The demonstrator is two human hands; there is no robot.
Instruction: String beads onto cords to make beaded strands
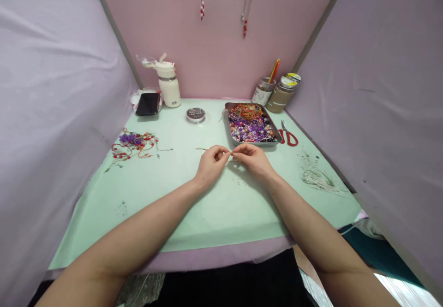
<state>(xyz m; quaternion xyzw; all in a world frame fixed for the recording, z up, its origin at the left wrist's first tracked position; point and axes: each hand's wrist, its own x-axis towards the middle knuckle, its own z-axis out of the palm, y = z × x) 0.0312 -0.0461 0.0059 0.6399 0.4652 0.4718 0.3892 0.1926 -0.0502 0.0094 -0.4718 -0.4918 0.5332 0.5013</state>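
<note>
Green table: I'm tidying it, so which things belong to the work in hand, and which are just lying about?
Likely belonging:
thin strand at the left hand
bead tray
beaded strings
pale cords
red-handled scissors

Likely just lying about:
phone
cream bottle

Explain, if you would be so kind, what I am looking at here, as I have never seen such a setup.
There is no machine here: you see a person's bare left hand and right hand. The single picture comes from a camera worn on that person's head, looking forward and down. The hands meet over a pale green surface, pinching a small, thin item I cannot identify. Beyond them sits a metal tray of beads and tangled cord, with red-handled scissors beside it. Beaded cords lie at the left, a bundle of pale strands at the right. Farther back are a phone and a cream bottle.
</note>
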